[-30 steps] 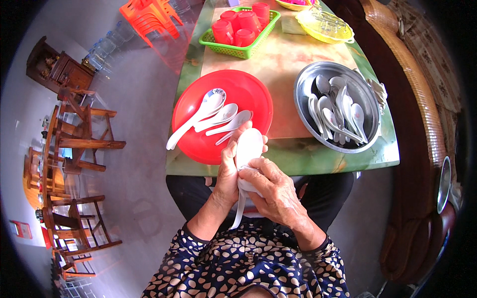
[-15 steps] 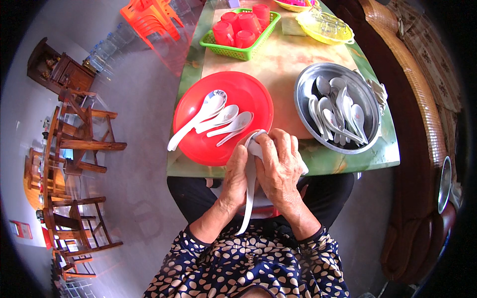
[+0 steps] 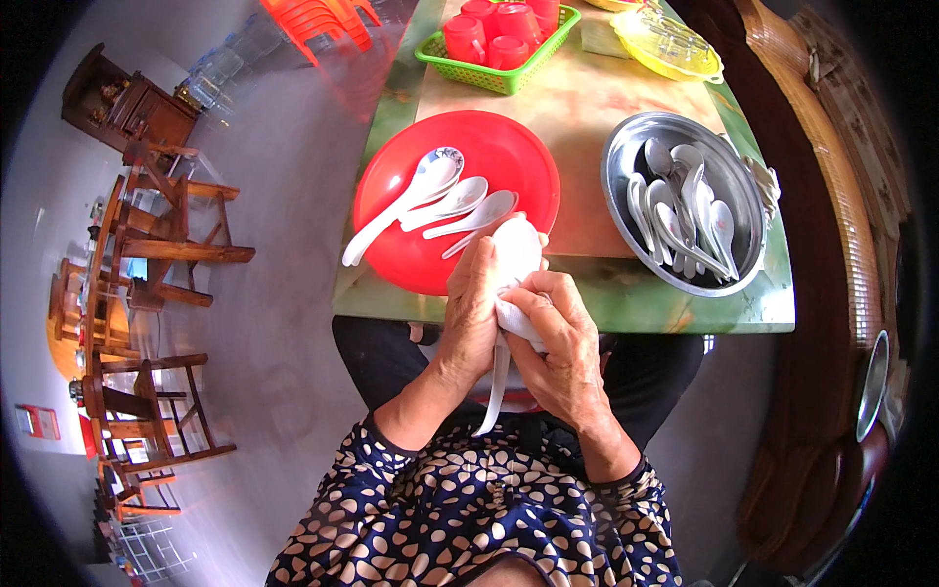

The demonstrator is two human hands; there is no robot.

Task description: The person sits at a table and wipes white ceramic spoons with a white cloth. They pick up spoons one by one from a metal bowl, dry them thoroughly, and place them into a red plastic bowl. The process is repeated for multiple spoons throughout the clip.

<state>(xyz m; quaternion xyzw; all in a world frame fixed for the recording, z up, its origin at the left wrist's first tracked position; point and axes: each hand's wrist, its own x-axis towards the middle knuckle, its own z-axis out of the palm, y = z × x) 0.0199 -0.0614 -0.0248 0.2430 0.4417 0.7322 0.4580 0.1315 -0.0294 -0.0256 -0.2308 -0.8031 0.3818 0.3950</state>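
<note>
My left hand (image 3: 468, 318) is closed around a long-handled white soup spoon (image 3: 516, 247). Its bowl points up toward the table and its curved handle hangs below my hands, over my lap. A white cloth (image 3: 518, 321) is bunched in the fingers of my right hand (image 3: 564, 342), pressed on the spoon just under its bowl. Just beyond my hands, a round red tray (image 3: 514, 147) holds several white spoons (image 3: 455, 201), one with a dark pattern inside its bowl. To the right, a steel basin (image 3: 626, 147) contains several white spoons and a metal spoon (image 3: 658, 157).
A green basket (image 3: 504, 81) of red cups (image 3: 465, 39) stands at the far side of the green-edged table (image 3: 587, 308). A yellow basket (image 3: 675, 59) is at the far right. Wooden stools (image 3: 156, 421) and orange stacked chairs (image 3: 323, 24) stand left; a carved wooden bench (image 3: 812, 293) lies right.
The spoon's bowl has come into view, raised above my hands. My right hand with the cloth has slid from the bowl down toward the handle. The view has shifted slightly.
</note>
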